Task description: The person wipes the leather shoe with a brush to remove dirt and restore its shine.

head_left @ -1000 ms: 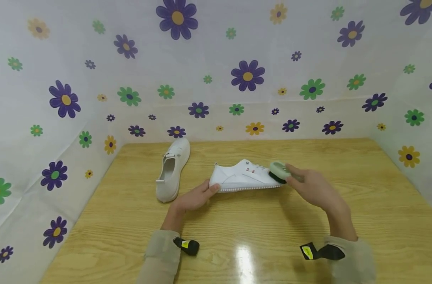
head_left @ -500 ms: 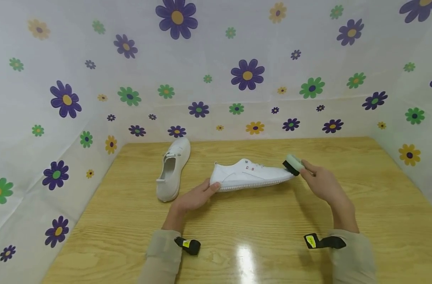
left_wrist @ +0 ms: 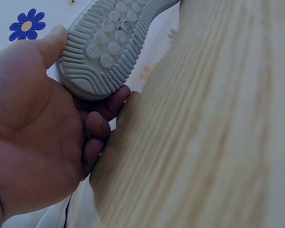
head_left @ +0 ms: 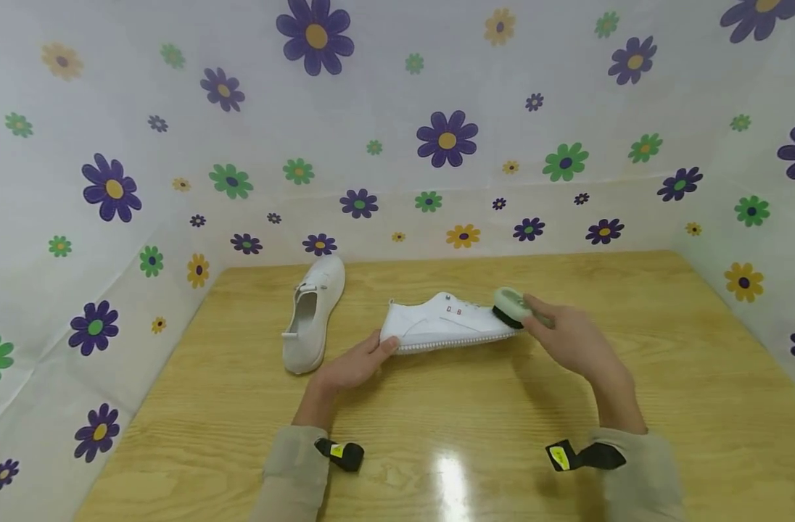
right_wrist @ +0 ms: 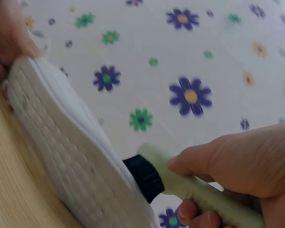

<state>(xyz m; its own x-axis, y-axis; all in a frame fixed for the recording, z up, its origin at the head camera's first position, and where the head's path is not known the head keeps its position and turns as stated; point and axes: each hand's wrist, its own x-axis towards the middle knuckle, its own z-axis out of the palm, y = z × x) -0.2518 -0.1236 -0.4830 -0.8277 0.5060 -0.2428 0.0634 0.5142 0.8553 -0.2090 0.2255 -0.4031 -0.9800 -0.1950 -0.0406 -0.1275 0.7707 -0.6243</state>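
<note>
- The white shoe (head_left: 446, 326) is in the air just over the middle of the table, heel toward the left hand and toe toward the right, small red lettering on its side.
- Its ridged sole (left_wrist: 111, 45), dotted with round studs and a few dark specks, shows in both wrist views.
- The brush (head_left: 511, 306), pale green with dark bristles (right_wrist: 145, 178), touches the shoe's upper near the toe.
- The left hand (head_left: 355, 362) grips the heel, thumb on the side, fingers curled beneath.
- The right hand (head_left: 577, 341) holds the brush, thumb and fingers clamped round its handle.
- A second shoe (head_left: 318, 326), also white, stands upright on the table, beyond the left hand and apart from the first.
- Beige sleeves (head_left: 293, 464) and black straps (head_left: 352, 457) with yellow labels show at both wrists.
- Below is the wood-grain table (head_left: 437, 420); behind it hangs a white flower-patterned sheet (head_left: 371, 94).
</note>
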